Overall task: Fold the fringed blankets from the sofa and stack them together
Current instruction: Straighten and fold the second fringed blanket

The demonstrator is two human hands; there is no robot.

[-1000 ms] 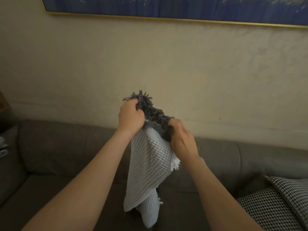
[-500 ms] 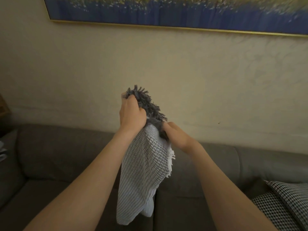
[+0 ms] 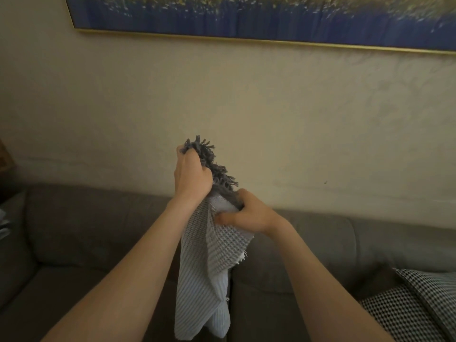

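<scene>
Holds blanket (image 3: 209, 262) in the air above sofa (image 3: 98, 230). Grips its dark fringe (image 3: 217, 169) in left hand (image 3: 192, 178), fist closed as half a second ago. Clutches gathered edge just below with right hand (image 3: 249, 215), now turned so thumb lies across the weave. Lets the rest hang between forearms.
</scene>
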